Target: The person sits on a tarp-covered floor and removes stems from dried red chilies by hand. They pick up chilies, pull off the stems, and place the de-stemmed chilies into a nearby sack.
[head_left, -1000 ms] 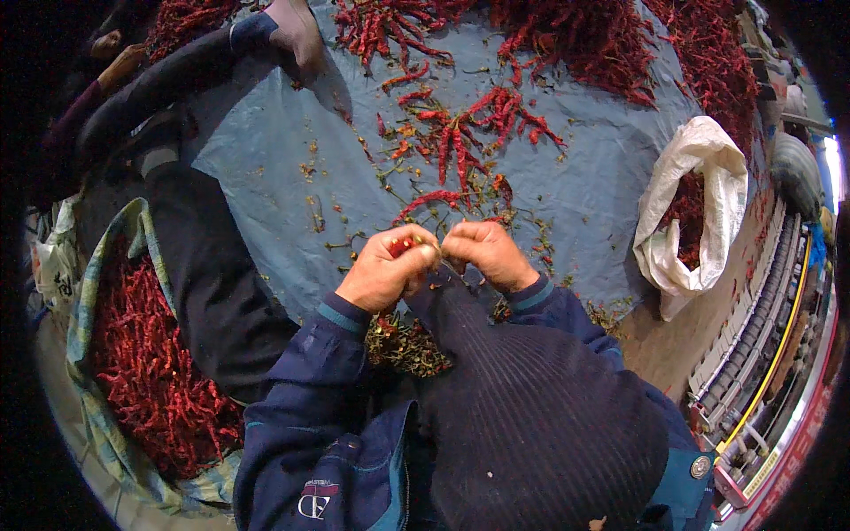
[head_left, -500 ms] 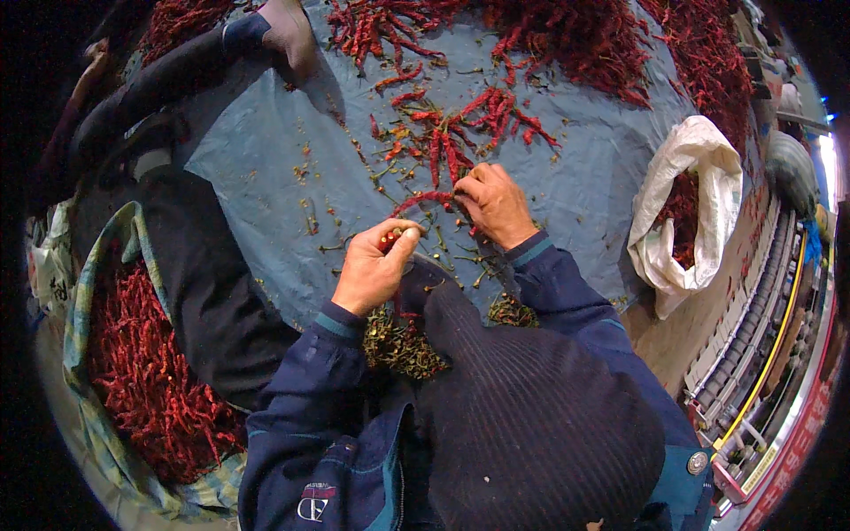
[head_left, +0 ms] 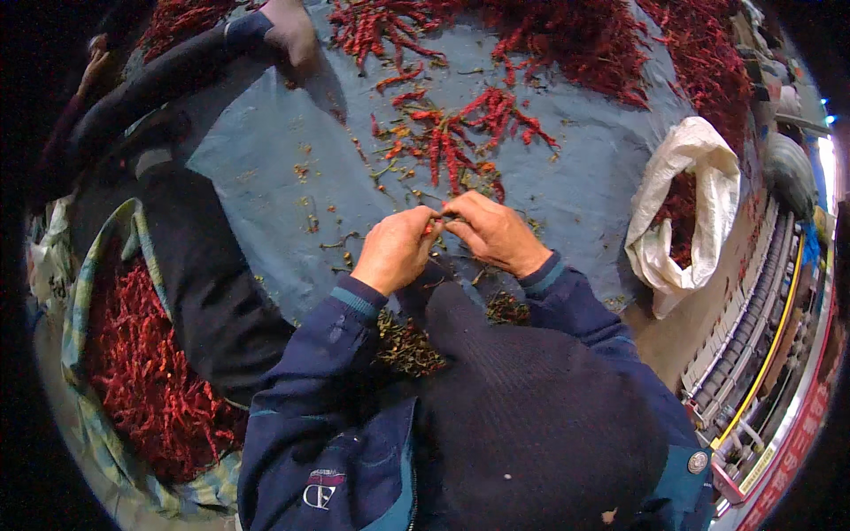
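Note:
My left hand [head_left: 396, 250] is closed, with bits of red chili peppers [head_left: 431, 227] showing at its fingertips. Against it, my right hand [head_left: 498, 234] is closed in a pinch. The fingertips of both hands meet, and what the right one grips is mostly hidden behind its fingers. Just beyond them, a loose cluster of dried red chili peppers [head_left: 452, 142] lies on the blue sheet [head_left: 266, 186]. Below my wrists is a heap of cut green-brown stems [head_left: 407, 343].
Big piles of red chilies [head_left: 575, 44] cover the far side. An open white woven sack [head_left: 708, 257] with chilies stands at right, beside a roller track [head_left: 744, 327]. At left, a plaid cloth [head_left: 75, 354] surrounds more chilies [head_left: 159, 380]. Another person's leg and foot [head_left: 290, 35] reach across the sheet.
My right hand has drawn back from the chili cluster and come down against my left hand. My left hand has moved slightly up and right. The long chili between the hands no longer shows.

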`<state>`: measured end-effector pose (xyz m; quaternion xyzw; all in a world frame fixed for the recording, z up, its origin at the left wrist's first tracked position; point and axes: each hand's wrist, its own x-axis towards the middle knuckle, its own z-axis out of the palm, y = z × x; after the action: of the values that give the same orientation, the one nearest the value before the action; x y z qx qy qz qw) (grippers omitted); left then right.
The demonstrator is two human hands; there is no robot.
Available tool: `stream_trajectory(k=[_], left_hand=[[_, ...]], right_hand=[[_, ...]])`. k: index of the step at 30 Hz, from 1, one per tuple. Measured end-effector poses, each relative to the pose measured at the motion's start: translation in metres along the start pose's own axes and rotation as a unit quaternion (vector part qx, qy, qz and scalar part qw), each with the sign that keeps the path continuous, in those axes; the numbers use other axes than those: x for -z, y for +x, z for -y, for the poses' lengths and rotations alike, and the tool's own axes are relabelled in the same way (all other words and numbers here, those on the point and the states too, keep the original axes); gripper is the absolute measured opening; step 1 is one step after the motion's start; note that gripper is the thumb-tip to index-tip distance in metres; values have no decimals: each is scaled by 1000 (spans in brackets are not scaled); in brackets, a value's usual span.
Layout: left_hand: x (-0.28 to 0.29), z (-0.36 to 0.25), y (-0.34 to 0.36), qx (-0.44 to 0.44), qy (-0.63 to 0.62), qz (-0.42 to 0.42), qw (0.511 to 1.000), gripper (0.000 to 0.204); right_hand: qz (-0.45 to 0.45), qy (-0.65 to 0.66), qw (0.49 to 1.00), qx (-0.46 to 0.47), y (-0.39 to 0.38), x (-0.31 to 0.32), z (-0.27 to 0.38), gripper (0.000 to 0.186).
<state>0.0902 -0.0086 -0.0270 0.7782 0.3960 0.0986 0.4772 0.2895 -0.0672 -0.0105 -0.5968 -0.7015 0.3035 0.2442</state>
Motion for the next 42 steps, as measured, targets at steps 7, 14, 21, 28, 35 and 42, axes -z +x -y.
stream_trajectory(k=[7, 14, 21, 28, 35, 42], left_hand=[[22, -2, -6, -21, -78, 156, 984, 19], [32, 2, -22, 48, -417, 264, 869, 23], [18, 13, -25, 175, -610, 74, 769, 20], [20, 22, -26, 253, -526, -34, 812, 17], [22, 12, -24, 241, -533, -35, 810, 15], [30, 3, -12, 119, -373, -151, 908, 16]], right_hand=[[157, -114, 971, 141, 2, 24, 6, 19], [243, 428, 864, -104, -5, 25, 15, 16], [187, 202, 959, -63, -10, -6, -4, 23], [-97, -72, 985, -124, 58, -6, -57, 30], [-38, -229, 941, -248, 117, -14, -61, 59], [-27, 176, 965, -190, 67, 6, -18, 27]])
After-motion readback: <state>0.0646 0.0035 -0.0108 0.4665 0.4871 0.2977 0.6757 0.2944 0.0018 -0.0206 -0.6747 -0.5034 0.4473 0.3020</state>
